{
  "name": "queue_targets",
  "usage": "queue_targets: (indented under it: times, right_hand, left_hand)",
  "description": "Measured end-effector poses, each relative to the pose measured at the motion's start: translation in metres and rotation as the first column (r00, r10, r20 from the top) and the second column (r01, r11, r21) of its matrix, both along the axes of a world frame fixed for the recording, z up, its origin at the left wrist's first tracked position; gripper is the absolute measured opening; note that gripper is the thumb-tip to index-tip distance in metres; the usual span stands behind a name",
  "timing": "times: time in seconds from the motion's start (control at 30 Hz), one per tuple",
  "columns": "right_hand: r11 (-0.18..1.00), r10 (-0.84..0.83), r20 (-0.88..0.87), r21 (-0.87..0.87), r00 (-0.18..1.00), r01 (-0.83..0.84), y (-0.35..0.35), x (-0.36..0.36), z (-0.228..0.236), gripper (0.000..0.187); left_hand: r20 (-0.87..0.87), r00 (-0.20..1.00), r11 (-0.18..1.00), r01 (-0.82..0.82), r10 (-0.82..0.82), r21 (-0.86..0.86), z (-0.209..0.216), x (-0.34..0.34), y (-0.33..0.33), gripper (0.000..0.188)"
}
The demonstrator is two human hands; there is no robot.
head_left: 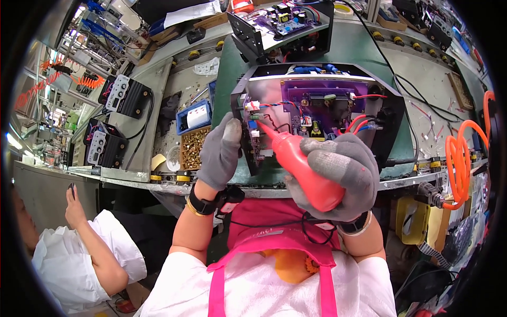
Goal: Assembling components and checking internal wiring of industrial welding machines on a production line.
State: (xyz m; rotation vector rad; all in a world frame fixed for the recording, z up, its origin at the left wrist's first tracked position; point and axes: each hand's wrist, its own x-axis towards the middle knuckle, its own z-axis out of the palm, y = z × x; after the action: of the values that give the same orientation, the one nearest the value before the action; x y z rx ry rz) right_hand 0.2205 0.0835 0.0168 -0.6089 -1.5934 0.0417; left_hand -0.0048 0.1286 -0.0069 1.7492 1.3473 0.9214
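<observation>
In my gloved right hand [343, 174] is a red squeeze bottle [298, 158], its pointed nozzle aimed up and left. The nozzle tip is at the left part of a purple circuit board [322, 103], by a small blue part and white connectors; whether it touches cannot be made out. The board sits inside an open black metal case [393, 127] with red, blue and black wires. My gloved left hand [222, 153] rests against the case's left side, fingers extended upward and thumb apart. Part of the case's front is hidden behind the bottle.
Behind stands another open case [248, 31] with a board on top. To the left are a box of brass fittings [194, 147], a blue tray [194, 117] and two finished-looking black units [124, 95]. An orange coiled hose [457, 158] hangs at right. Another person [87, 253] sits at lower left.
</observation>
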Motion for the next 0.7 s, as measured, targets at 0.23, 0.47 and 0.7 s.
queue_targets:
  times: [0.23, 0.47, 0.7]
  right_hand:
    - [0.99, 0.001, 0.01, 0.138, 1.0, -0.002, -0.017, 0.01, 0.01, 0.048]
    - [0.999, -0.022, 0.092, 0.049, 0.996, 0.018, -0.025, 0.009, 0.012, 0.049]
    - [0.999, -0.027, 0.099, 0.049, 0.995, 0.022, -0.028, 0.006, 0.009, 0.048]
  left_hand:
    - [0.026, 0.999, 0.993, -0.029, 0.026, 0.11, -0.003, 0.004, 0.003, 0.048]
    - [0.027, 0.999, 0.988, -0.021, 0.018, 0.15, -0.003, 0.006, 0.004, 0.043]
    - [-0.083, 0.995, 0.97, -0.039, 0.061, 0.24, -0.002, 0.005, 0.004, 0.045]
